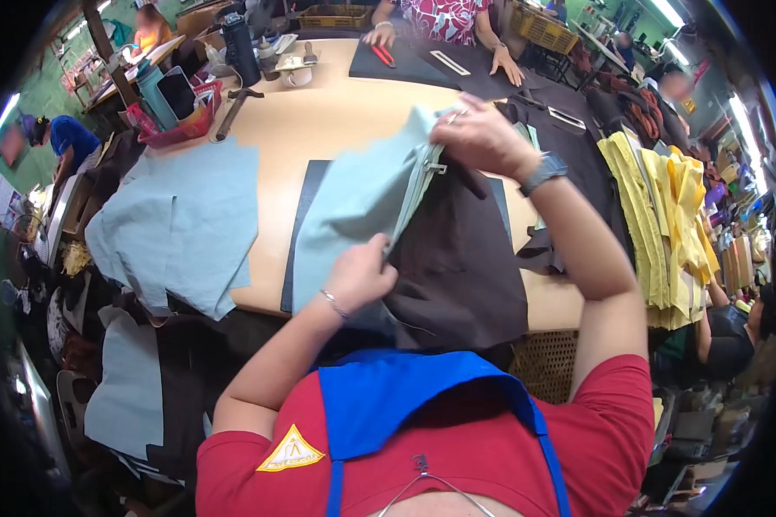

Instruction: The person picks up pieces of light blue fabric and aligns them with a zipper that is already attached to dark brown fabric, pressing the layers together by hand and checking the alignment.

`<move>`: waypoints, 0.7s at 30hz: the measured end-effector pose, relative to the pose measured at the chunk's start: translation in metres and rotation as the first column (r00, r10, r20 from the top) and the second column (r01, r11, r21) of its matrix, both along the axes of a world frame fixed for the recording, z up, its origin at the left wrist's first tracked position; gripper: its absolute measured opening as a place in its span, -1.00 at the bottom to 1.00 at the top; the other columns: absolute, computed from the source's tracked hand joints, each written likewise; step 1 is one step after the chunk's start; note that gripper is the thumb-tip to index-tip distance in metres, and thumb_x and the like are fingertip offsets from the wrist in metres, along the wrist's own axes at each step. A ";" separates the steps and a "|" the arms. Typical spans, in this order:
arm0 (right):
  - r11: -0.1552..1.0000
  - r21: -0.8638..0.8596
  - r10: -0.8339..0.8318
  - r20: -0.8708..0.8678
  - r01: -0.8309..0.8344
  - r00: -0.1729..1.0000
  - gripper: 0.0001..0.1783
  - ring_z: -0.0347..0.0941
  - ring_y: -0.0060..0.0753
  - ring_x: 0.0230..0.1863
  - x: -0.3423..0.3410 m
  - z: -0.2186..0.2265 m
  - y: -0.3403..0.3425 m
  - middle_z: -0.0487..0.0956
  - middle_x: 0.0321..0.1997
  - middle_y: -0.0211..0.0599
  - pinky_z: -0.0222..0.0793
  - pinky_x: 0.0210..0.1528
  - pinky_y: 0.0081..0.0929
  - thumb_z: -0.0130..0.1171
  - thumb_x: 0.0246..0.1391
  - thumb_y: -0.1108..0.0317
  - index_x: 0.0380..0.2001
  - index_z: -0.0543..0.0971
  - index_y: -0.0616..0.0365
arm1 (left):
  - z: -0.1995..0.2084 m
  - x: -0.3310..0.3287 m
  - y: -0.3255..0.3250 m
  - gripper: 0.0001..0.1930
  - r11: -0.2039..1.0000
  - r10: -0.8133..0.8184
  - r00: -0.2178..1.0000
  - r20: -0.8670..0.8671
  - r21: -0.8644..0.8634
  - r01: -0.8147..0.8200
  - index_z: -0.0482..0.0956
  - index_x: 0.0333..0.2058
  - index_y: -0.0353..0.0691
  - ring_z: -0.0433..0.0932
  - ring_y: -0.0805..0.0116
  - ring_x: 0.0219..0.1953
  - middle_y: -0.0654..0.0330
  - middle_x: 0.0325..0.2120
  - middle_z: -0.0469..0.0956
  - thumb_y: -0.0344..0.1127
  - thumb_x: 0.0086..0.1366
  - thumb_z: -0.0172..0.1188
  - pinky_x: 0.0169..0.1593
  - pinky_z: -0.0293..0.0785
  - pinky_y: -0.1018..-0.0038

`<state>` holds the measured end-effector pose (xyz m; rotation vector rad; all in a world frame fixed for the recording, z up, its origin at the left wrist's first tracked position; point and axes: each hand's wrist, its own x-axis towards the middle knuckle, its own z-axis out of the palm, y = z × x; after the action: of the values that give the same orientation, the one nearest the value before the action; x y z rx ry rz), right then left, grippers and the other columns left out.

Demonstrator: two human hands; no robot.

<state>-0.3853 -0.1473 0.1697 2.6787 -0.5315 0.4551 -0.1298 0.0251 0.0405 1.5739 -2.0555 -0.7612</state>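
Note:
A fabric panel is raised between my hands, its face light blue (362,177) and its other part dark brown (457,258). Along the fold between the colours runs a zipper (416,194) with a metal slider (437,168) near its upper end. My right hand (478,136), with a watch on the wrist, pinches the panel's far end, slightly blurred. Closed at the near end of the zipper edge is my left hand (362,274), wearing a bracelet. Beneath the panel lies a dark mat (306,194).
Light blue cut pieces (181,215) lie at the left. Beyond them are a hammer (233,116), a red basket (181,125) and a cup (296,76). Yellow strips (655,215) hang at the right. Opposite, another person's hands rest near red-handled scissors (384,55) on dark material.

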 end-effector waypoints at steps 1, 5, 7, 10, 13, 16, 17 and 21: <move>0.999 0.016 -0.049 0.015 0.048 0.999 -0.88 0.65 -0.25 -0.10 -0.007 0.022 0.010 0.66 -0.29 -0.41 0.49 0.15 -0.13 0.27 0.14 0.35 -0.24 0.58 -0.08 | 0.007 0.014 -0.007 -0.66 0.999 -0.026 0.999 0.027 0.035 0.025 0.57 -0.05 -0.27 0.66 -0.28 -0.22 -0.24 -0.33 0.65 -0.27 0.22 0.19 -0.10 0.57 -0.06; 0.974 0.224 -0.084 0.160 0.046 0.984 -0.84 0.65 0.06 -0.18 -0.033 0.099 0.047 0.70 -0.26 -0.09 0.57 -0.05 -0.26 0.29 0.17 0.39 -0.19 0.64 0.16 | 0.072 0.066 -0.030 -0.81 0.999 0.026 0.993 -0.117 0.038 -0.022 0.64 -0.15 -0.26 0.69 -0.12 -0.24 -0.18 -0.34 0.65 -0.36 0.33 0.14 -0.10 0.58 0.11; 0.838 0.540 -0.227 0.211 0.080 0.951 -0.80 0.67 -0.10 -0.18 -0.049 0.117 0.045 0.71 -0.22 -0.06 0.53 -0.01 -0.32 0.23 0.25 0.42 -0.09 0.67 0.22 | 0.082 0.093 -0.065 -0.81 0.978 -0.112 0.978 -0.175 -0.192 0.078 0.65 -0.10 -0.23 0.70 0.00 -0.22 -0.14 -0.32 0.66 -0.39 0.38 0.13 -0.08 0.57 0.19; 0.854 0.476 -0.296 0.116 0.209 0.948 -0.78 0.68 -0.05 -0.15 -0.066 0.122 0.009 0.71 -0.22 -0.01 0.54 0.02 -0.27 0.20 0.25 0.44 -0.06 0.66 0.19 | 0.101 0.119 -0.151 -0.73 0.931 -0.147 0.989 0.006 -0.337 0.141 0.69 0.02 -0.11 0.71 0.04 -0.10 -0.07 -0.19 0.71 -0.39 0.40 0.14 0.02 0.57 0.21; 0.918 0.130 -0.396 0.273 0.375 0.876 -0.75 0.65 0.10 -0.07 -0.090 0.109 -0.023 0.70 -0.18 0.07 0.55 0.04 -0.18 0.16 0.25 0.45 -0.03 0.66 0.12 | 0.149 0.083 -0.208 -0.64 0.793 0.266 0.905 0.332 -0.610 -0.009 0.74 0.02 0.02 0.71 0.08 -0.05 0.02 -0.09 0.74 -0.48 0.34 0.14 0.03 0.59 0.26; 0.933 -0.145 -0.199 0.552 0.329 0.809 -0.71 0.66 0.06 -0.01 -0.078 0.114 -0.013 0.72 -0.06 -0.07 0.57 0.03 -0.23 0.12 0.28 0.49 0.01 0.67 0.02 | 0.175 0.089 -0.212 -0.57 0.292 0.399 0.916 0.037 -0.952 -0.089 0.70 0.11 0.25 0.68 0.22 0.05 0.33 0.02 0.72 -0.42 0.41 0.07 0.29 0.40 0.06; 0.922 -0.247 -0.095 0.600 0.298 0.794 -0.74 0.68 0.07 -0.09 -0.082 0.108 0.000 0.73 -0.11 -0.10 0.61 -0.06 -0.18 0.13 0.30 0.45 -0.03 0.69 -0.03 | 0.179 0.086 -0.201 -0.56 0.249 0.321 0.947 0.012 -0.966 -0.072 0.68 0.14 0.31 0.64 0.29 0.14 0.43 0.08 0.70 -0.41 0.42 0.10 0.40 0.17 -0.22; 0.945 -0.186 -0.141 0.512 0.269 0.847 -0.75 0.68 -0.02 -0.08 -0.094 0.045 0.047 0.74 -0.10 -0.11 0.57 -0.01 -0.16 0.17 0.18 0.57 -0.13 0.71 0.09 | 0.116 0.094 -0.152 -0.65 0.313 0.293 0.953 0.082 -0.950 -0.015 0.76 -0.02 0.31 0.61 0.32 0.19 0.38 -0.01 0.73 -0.39 0.38 0.19 0.40 0.02 -0.46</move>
<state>-0.4795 -0.1006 0.2147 2.2163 -0.8339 1.0798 -0.0362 -0.1268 0.1561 1.0746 -1.8024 0.7411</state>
